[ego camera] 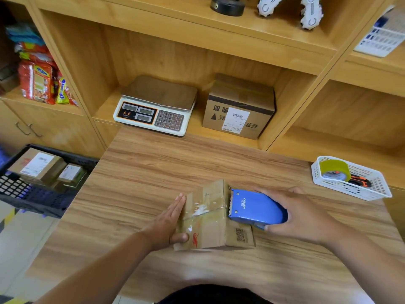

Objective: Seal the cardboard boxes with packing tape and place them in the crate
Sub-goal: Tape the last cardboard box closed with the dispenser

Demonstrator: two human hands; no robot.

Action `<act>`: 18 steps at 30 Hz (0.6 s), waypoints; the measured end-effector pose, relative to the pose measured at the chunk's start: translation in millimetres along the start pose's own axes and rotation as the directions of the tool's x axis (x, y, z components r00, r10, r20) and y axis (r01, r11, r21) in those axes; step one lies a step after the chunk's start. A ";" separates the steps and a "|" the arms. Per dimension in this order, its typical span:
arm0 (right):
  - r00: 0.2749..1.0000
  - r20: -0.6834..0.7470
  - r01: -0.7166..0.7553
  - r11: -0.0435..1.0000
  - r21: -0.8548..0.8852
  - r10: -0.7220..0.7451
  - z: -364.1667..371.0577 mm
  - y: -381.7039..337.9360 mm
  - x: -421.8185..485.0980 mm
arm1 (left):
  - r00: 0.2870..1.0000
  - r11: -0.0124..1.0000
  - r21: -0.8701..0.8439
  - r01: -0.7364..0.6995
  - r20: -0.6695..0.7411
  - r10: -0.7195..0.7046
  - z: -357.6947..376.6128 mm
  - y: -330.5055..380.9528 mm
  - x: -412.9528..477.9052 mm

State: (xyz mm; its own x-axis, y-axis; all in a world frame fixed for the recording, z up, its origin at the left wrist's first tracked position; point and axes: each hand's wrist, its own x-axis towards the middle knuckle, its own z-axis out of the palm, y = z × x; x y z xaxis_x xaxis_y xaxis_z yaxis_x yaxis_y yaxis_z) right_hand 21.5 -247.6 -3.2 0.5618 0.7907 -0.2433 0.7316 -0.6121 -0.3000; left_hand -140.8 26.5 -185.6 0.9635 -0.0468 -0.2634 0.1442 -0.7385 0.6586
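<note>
We work at a wood-grain table (153, 172) set against pale wooden shelving (175, 60). Low in the centre lies the small cardboard box (210, 229). Our left hand (173, 218) presses flat-fingered against its left side, and our right hand (304, 216) grips the blue tape dispenser (256, 208) at its right edge. At the left edge, a dark crate (43, 198) holds labelled boxes (37, 165). A scale (153, 106) and a larger carton (238, 106) sit in the niche above, and a white basket (341, 187) stands at the right.
</note>
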 end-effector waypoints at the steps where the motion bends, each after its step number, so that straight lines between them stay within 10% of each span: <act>1: 1.000 0.002 -0.003 1.000 -0.011 0.003 -3.5 -3.6 0.1 | 0.999 1.000 0.007 0.016 0.033 -0.016 -2.2 2.9 3.0; 6: 0.999 0.035 0.016 0.995 -0.101 -0.013 -12.2 -29.6 6.7 | 0.993 0.995 0.008 0.101 0.055 -0.101 -23.1 19.1 9.8; 12: 0.995 0.027 0.100 0.973 -0.207 -0.096 -10.3 -57.1 26.1 | 0.999 0.927 -0.372 -0.041 -0.020 0.036 -70.5 59.9 -9.8; 18: 0.986 0.069 0.166 0.952 -0.256 -0.153 -12.4 -79.7 39.8 | 0.988 0.992 -0.097 -0.078 -0.143 0.063 -73.2 73.9 -18.2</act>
State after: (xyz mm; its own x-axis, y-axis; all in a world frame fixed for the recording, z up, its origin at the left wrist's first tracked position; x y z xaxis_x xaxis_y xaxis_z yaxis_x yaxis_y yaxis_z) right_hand -9.6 -167.3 22.4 0.4148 0.8727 -0.2576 0.8890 -0.4490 -0.0897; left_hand -131.2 22.0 -80.6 0.9931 0.0031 -0.1176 0.0900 -0.6639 0.7423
